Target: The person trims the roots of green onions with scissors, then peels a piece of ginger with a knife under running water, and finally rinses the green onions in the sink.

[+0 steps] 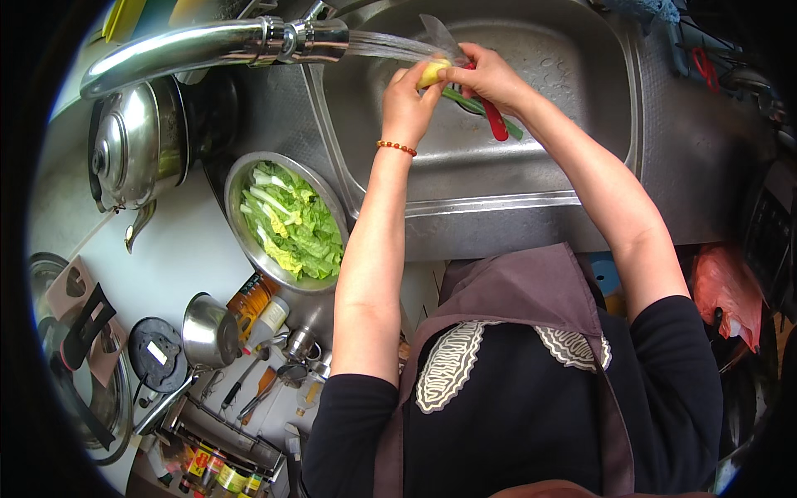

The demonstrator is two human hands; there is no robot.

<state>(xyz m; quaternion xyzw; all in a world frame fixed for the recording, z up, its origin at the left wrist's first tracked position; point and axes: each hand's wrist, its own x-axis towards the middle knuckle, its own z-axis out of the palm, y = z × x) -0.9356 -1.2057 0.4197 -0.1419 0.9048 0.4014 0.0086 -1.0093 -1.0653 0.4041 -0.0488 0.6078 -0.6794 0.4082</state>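
Over the stainless steel sink, my left hand grips a small pale-yellow piece of food, perhaps peeled ginger. My right hand is closed around a knife with a red handle. Its broad blade points up and away, and my right thumb meets the yellow piece. Water runs from the chrome faucet onto the fingers and the piece. Below the hands, a green stalk, probably scallion, lies partly hidden in the sink.
A metal bowl of leafy greens stands left of the sink. Beyond it are a steel kettle, a saucepan and a rack of seasoning jars. A red plastic bag hangs at the right.
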